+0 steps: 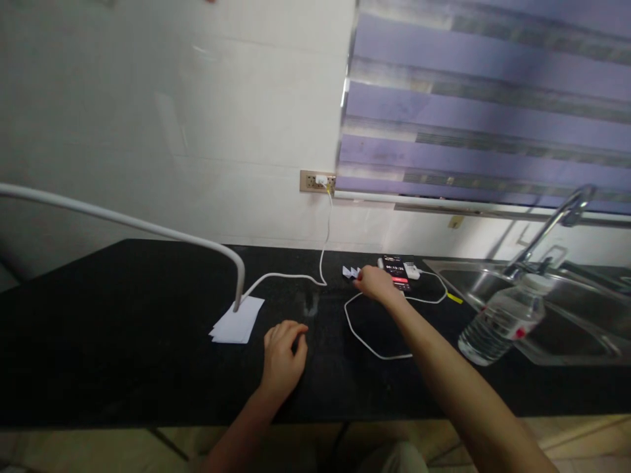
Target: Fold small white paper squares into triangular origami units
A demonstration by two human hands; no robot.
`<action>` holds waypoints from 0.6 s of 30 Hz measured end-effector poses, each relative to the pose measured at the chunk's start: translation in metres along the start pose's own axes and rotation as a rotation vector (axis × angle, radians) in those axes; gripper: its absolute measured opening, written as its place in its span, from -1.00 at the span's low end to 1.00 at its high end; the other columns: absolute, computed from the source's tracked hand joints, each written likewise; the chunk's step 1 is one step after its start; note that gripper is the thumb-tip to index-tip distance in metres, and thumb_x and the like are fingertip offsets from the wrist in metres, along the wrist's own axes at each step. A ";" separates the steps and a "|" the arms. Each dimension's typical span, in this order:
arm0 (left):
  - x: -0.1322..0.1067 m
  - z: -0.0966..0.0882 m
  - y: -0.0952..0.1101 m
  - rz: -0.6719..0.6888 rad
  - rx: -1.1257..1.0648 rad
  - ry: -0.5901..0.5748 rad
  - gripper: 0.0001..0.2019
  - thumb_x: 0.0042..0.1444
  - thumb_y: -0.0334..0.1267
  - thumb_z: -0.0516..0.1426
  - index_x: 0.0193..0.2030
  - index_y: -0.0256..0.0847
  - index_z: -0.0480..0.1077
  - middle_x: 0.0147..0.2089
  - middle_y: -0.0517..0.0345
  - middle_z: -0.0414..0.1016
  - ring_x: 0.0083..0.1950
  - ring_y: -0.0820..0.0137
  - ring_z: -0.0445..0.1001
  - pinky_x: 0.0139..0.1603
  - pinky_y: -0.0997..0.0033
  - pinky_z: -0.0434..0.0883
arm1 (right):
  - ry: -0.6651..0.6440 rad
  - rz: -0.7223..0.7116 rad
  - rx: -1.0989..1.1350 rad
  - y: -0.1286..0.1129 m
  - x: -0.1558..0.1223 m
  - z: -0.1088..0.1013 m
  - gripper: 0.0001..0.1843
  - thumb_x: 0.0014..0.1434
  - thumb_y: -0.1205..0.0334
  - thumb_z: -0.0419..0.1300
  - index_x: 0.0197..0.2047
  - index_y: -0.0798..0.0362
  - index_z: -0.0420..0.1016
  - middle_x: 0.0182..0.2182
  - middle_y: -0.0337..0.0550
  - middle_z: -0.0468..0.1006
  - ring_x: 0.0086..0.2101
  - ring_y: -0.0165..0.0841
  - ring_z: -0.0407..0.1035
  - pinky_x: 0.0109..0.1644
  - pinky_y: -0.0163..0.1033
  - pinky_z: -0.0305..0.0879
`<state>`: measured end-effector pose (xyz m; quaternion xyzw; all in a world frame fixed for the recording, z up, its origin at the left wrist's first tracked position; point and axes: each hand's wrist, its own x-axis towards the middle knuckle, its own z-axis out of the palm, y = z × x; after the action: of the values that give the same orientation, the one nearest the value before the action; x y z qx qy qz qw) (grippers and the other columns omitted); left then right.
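My right hand [375,284] reaches far across the black counter [123,315], its fingers closed in a pinch at small white folded paper pieces [351,271]. Just beyond it lies a phone [397,272] with a lit timer screen. My left hand [283,353] rests on the counter nearer the front edge, fingers loosely curled, nothing visible in it. A stack of white paper sheets [237,322] lies to the left of that hand.
A white cable [325,249] runs from a wall socket [317,181] down onto the counter and loops by the phone. A bent white tube [148,226] ends on the paper stack. A water bottle [503,320], a sink [566,309] and a tap [547,230] are at right.
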<state>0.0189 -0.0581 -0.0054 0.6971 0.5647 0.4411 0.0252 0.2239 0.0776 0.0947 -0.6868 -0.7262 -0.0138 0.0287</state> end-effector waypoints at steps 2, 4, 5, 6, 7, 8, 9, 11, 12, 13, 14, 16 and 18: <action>0.000 -0.003 0.000 0.002 0.013 0.009 -0.81 0.03 -0.38 -0.01 -0.28 -0.16 0.40 -0.25 0.10 0.45 -0.14 0.30 0.38 -0.07 0.23 0.23 | -0.015 -0.108 0.018 -0.028 -0.024 0.001 -0.71 0.09 0.14 0.04 -0.28 0.06 0.54 -0.27 0.02 0.54 -0.21 -0.22 0.41 -0.20 -0.25 0.26; 0.001 -0.010 -0.004 0.005 0.044 0.020 -0.81 0.04 -0.37 -0.01 -0.26 -0.16 0.40 -0.24 0.10 0.44 -0.13 0.30 0.38 -0.06 0.24 0.24 | -0.032 -0.213 0.067 -0.055 -0.045 0.008 -0.72 0.09 0.12 0.04 -0.29 0.02 0.54 -0.29 -0.05 0.55 -0.24 -0.26 0.42 -0.24 -0.29 0.25; 0.002 -0.015 -0.008 0.002 0.067 0.027 -0.81 0.04 -0.37 -0.02 -0.26 -0.16 0.39 -0.24 0.10 0.44 -0.14 0.31 0.38 -0.08 0.25 0.24 | -0.033 -0.257 0.089 -0.067 -0.054 0.013 -0.72 0.09 0.12 0.04 -0.29 0.02 0.54 -0.30 -0.07 0.56 -0.24 -0.28 0.42 -0.24 -0.31 0.24; 0.003 -0.022 -0.014 -0.004 0.092 0.031 -0.81 0.05 -0.36 -0.02 -0.26 -0.16 0.39 -0.24 0.10 0.44 -0.15 0.31 0.39 -0.09 0.27 0.25 | -0.039 -0.314 0.112 -0.079 -0.062 0.018 -0.71 0.10 0.10 0.03 -0.30 0.02 0.54 -0.31 -0.08 0.56 -0.24 -0.30 0.42 -0.24 -0.32 0.24; 0.005 -0.029 -0.020 -0.012 0.123 0.035 -0.81 0.04 -0.35 -0.02 -0.26 -0.16 0.40 -0.24 0.10 0.44 -0.15 0.30 0.39 -0.10 0.28 0.26 | -0.046 -0.353 0.133 -0.090 -0.069 0.024 -0.70 0.11 0.10 0.02 -0.30 0.02 0.54 -0.31 -0.08 0.56 -0.25 -0.30 0.42 -0.25 -0.33 0.24; 0.006 -0.037 -0.028 -0.023 0.161 0.037 -0.81 0.03 -0.35 -0.01 -0.27 -0.15 0.40 -0.24 0.10 0.45 -0.15 0.30 0.39 -0.10 0.28 0.26 | -0.029 -0.400 0.160 -0.100 -0.075 0.029 -0.71 0.11 0.11 0.02 -0.30 0.02 0.54 -0.31 -0.09 0.55 -0.26 -0.30 0.42 -0.25 -0.32 0.23; 0.007 -0.046 -0.037 -0.039 0.206 0.036 -0.81 0.03 -0.33 -0.01 -0.28 -0.14 0.41 -0.24 0.10 0.45 -0.14 0.29 0.39 -0.10 0.29 0.26 | 0.001 -0.442 0.191 -0.110 -0.079 0.034 -0.71 0.11 0.12 0.02 -0.30 0.02 0.53 -0.31 -0.09 0.55 -0.26 -0.30 0.41 -0.26 -0.32 0.23; 0.009 -0.064 -0.055 -0.083 0.305 0.028 -0.81 0.03 -0.30 0.00 -0.29 -0.14 0.42 -0.24 0.09 0.46 -0.15 0.27 0.40 -0.11 0.29 0.25 | 0.045 -0.538 0.261 -0.130 -0.084 0.043 -0.72 0.11 0.16 0.01 -0.29 0.03 0.53 -0.30 -0.10 0.54 -0.26 -0.32 0.40 -0.24 -0.32 0.23; 0.009 -0.072 -0.064 -0.118 0.357 0.023 -0.80 0.03 -0.29 0.00 -0.28 -0.14 0.43 -0.22 0.08 0.46 -0.15 0.26 0.39 -0.12 0.29 0.25 | 0.059 -0.585 0.300 -0.140 -0.085 0.046 -0.73 0.12 0.19 0.01 -0.27 0.03 0.52 -0.28 -0.10 0.53 -0.24 -0.33 0.39 -0.21 -0.33 0.22; 0.009 -0.079 -0.071 -0.160 0.404 0.019 -0.80 0.03 -0.29 0.00 -0.28 -0.15 0.43 -0.20 0.07 0.46 -0.13 0.25 0.39 -0.12 0.28 0.24 | 0.065 -0.628 0.334 -0.149 -0.085 0.049 -0.74 0.12 0.21 0.01 -0.26 0.04 0.52 -0.26 -0.10 0.52 -0.22 -0.34 0.37 -0.18 -0.33 0.22; 0.009 -0.085 -0.077 -0.195 0.443 -0.003 -0.78 0.03 -0.28 -0.01 -0.26 -0.16 0.43 -0.17 0.06 0.45 -0.13 0.24 0.38 -0.12 0.27 0.23 | 0.073 -0.668 0.367 -0.159 -0.084 0.051 -0.74 0.11 0.22 0.02 -0.22 0.04 0.51 -0.22 -0.09 0.50 -0.18 -0.34 0.35 -0.13 -0.33 0.20; 0.008 -0.094 -0.085 -0.255 0.502 -0.031 -0.76 0.04 -0.28 -0.02 -0.23 -0.16 0.44 -0.15 0.06 0.44 -0.12 0.25 0.37 -0.13 0.27 0.22 | 0.097 -0.693 0.412 -0.177 -0.080 0.056 -0.73 0.10 0.24 0.05 -0.17 0.07 0.49 -0.15 -0.07 0.48 -0.13 -0.33 0.32 -0.06 -0.31 0.17; 0.006 -0.098 -0.088 -0.275 0.540 -0.043 -0.76 0.04 -0.28 -0.02 -0.23 -0.17 0.44 -0.15 0.05 0.44 -0.11 0.25 0.36 -0.12 0.26 0.21 | 0.095 -0.697 0.410 -0.191 -0.076 0.060 -0.71 0.08 0.24 0.07 -0.14 0.10 0.48 -0.13 -0.05 0.47 -0.12 -0.30 0.31 -0.03 -0.28 0.17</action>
<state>-0.1117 -0.0671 0.0108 0.6049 0.7499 0.2524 -0.0897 0.0356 -0.0050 0.0337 -0.3781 -0.9010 0.0906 0.1922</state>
